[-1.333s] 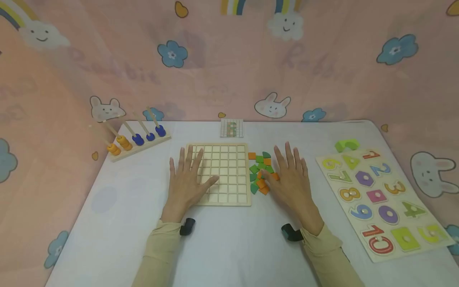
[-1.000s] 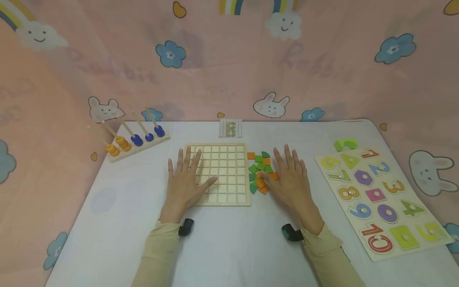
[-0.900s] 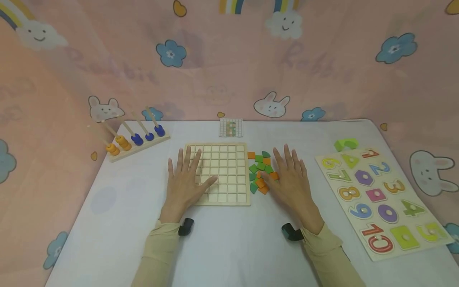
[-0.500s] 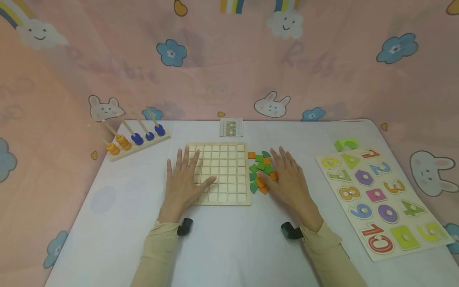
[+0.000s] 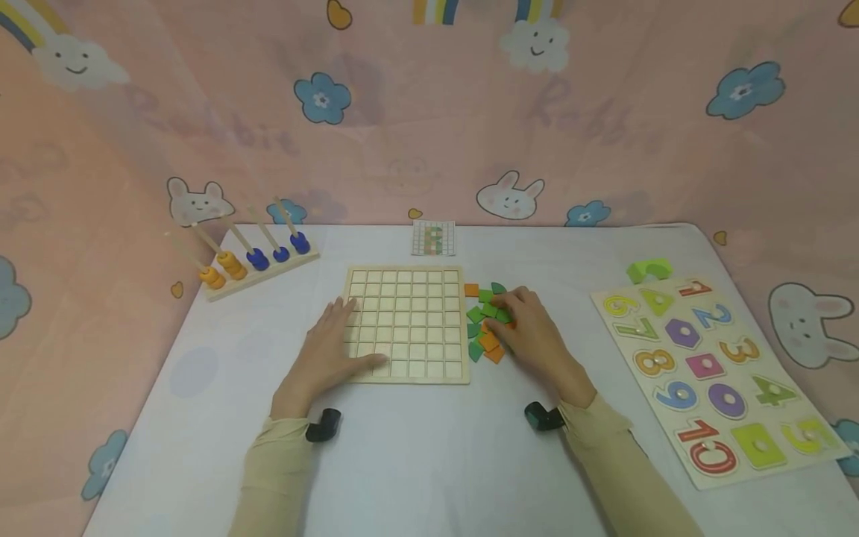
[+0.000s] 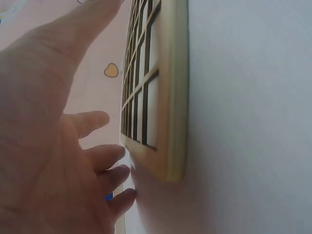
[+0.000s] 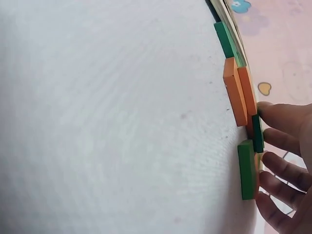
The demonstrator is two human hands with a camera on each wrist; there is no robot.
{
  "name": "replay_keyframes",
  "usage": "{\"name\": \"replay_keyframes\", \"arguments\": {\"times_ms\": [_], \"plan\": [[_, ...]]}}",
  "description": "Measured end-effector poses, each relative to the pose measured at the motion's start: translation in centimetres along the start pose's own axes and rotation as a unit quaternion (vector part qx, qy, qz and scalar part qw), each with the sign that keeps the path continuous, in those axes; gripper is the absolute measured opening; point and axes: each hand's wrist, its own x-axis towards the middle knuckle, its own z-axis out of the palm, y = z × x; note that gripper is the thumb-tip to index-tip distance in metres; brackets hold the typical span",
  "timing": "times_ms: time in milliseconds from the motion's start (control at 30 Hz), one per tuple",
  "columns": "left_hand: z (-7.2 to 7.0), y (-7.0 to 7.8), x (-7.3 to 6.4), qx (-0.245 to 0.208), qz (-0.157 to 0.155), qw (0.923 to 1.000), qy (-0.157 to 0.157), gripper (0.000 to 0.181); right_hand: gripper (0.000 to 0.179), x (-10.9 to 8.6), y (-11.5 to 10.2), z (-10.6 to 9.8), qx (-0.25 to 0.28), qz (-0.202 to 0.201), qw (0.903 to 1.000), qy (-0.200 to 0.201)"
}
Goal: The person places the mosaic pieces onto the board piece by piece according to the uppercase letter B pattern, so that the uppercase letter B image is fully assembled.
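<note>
Your left hand (image 5: 323, 354) spreads, empty, over the grid board (image 5: 416, 328); your right hand (image 5: 539, 339) bends over colored tiles (image 5: 488, 312), grip unclear.

free tabletop (image 5: 429, 455) between sleeves (image 5: 617, 462), tiles (image 5: 488, 310) obstructing right of grid board (image 5: 417, 324)

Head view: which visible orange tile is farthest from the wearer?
The orange tile just right of the grid board, near its far right corner. The other visible orange tiles lie nearer the wearer, close to the right hand.
</note>
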Motion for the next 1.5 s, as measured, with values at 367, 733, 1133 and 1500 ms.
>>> {"name": "replay_keyframes", "arguments": {"times_ms": [367,733,1133,1500], "plan": [[0.1,-0.8,-0.4,-0.017,0.001,0.9996,-0.021,0.136,0.030,1.0,0.8,0.1,0.072,0.006,0.9974,-0.005],[0.1,-0.8,-0.6,-0.018,0.006,0.9996,-0.022,0.140,0.024,1.6,0.6,-0.2,0.084,0.017,0.9963,0.000],[0.2,-0.8,-0.6,-0.017,0.004,0.9995,-0.025,0.140,0.028,1.9,0.9,-0.7,0.096,0.053,0.9939,-0.009],[0.2,-0.8,-0.6,-0.008,0.007,0.9996,-0.025,0.139,0.022,1.7,0.5,-1.1,0.073,0.081,0.9938,0.024]]}}
